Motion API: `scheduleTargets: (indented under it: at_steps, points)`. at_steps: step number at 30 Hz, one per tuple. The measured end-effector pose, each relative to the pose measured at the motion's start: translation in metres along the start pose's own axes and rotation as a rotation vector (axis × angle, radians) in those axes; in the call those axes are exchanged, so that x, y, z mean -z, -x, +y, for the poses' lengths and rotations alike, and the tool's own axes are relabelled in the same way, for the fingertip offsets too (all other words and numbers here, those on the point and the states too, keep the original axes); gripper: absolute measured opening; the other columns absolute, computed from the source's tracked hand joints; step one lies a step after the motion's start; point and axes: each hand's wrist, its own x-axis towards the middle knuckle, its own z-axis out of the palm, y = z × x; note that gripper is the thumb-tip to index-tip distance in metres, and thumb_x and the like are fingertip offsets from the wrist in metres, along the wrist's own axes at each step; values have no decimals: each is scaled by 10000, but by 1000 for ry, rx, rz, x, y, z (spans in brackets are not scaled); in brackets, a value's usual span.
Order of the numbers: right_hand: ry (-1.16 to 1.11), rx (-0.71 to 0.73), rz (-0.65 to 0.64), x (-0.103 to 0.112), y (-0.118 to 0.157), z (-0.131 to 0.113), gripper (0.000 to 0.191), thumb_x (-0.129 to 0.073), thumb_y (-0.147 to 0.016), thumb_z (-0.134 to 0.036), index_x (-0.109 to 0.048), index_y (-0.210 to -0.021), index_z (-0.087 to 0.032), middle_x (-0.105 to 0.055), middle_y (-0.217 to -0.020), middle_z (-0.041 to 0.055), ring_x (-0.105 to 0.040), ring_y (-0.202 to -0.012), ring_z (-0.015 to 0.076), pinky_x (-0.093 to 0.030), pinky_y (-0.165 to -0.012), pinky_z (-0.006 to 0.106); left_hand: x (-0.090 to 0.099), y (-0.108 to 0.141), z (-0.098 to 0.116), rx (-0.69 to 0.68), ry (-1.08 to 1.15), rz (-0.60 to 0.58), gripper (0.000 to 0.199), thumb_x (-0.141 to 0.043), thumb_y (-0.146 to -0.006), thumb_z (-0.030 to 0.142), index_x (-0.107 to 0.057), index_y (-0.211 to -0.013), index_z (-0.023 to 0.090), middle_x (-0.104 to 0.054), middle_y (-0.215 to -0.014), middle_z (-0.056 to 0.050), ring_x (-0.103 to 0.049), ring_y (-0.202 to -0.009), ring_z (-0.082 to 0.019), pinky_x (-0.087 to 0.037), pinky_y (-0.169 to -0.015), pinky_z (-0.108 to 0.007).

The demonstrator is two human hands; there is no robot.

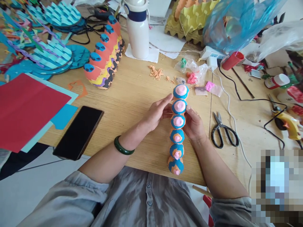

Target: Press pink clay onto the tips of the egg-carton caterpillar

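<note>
A strip of orange egg-carton cups stretches over the table's front edge. Blue covers the tops, and pink clay caps them, broad on the three far cups and small on the nearer ones. My left hand holds the strip from the left, thumb straight along its side and fingers partly hidden behind it. From the right, my right hand grips it with the thumb against the second cup from the far end; its other fingers are mostly hidden. Beyond lie pink clay in wrap and orange scraps.
Black-handled scissors lie right of my right hand, near a white cable. A phone and red paper are at left. Farther back stand a painted egg-carton piece, a white bottle and a power strip. A yellow glue gun lies right.
</note>
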Motion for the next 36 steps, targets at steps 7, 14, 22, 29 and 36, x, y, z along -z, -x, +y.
scheduleTargets:
  at_steps: [7, 14, 22, 29, 36]
  points:
    - [-33, 75, 82, 1, -1, -9, 156, -771, -837, -414, -710, -781, -282, -752, -799, -27, -680, -753, 190, -616, -788, 349, 0, 1, 1, -4, 87, -59, 481, -849, -832, 444, -729, -1199, 158, -803, -1083, -90, -756, -987, -211, -587, -863, -314]
    - [-37, -126, -27, 0, 1, -11, 183, -698, -814, -452, -701, -835, -270, -782, -850, 39, -748, -946, 301, -636, -843, 476, 2, 1, -2, 64, 136, -187, 365, -943, -711, 421, -766, -881, 151, -753, -885, -33, -697, -817, -141, -577, -785, -266]
    - [-17, -62, -46, -1, 2, -8, 180, -707, -833, -447, -689, -838, -268, -766, -839, 24, -740, -969, 275, -633, -870, 440, -3, 4, -2, 29, 32, -152, 469, -947, -675, 536, -730, -841, 156, -714, -852, -12, -650, -794, -126, -540, -733, -257]
    - [-18, -13, -1, -1, 4, -5, 172, -737, -831, -430, -689, -808, -266, -730, -826, 2, -705, -896, 234, -604, -882, 391, -4, 4, 0, 25, 3, -147, 433, -902, -715, 530, -733, -868, 161, -725, -878, -25, -662, -834, -155, -537, -746, -277]
    - [-14, 5, 1, -4, 6, -6, 197, -756, -838, -432, -671, -770, -267, -693, -774, -15, -650, -759, 197, -584, -780, 365, -1, 3, -1, 56, 31, -150, 398, -869, -763, 520, -740, -887, 165, -733, -901, -29, -670, -853, -157, -552, -765, -277]
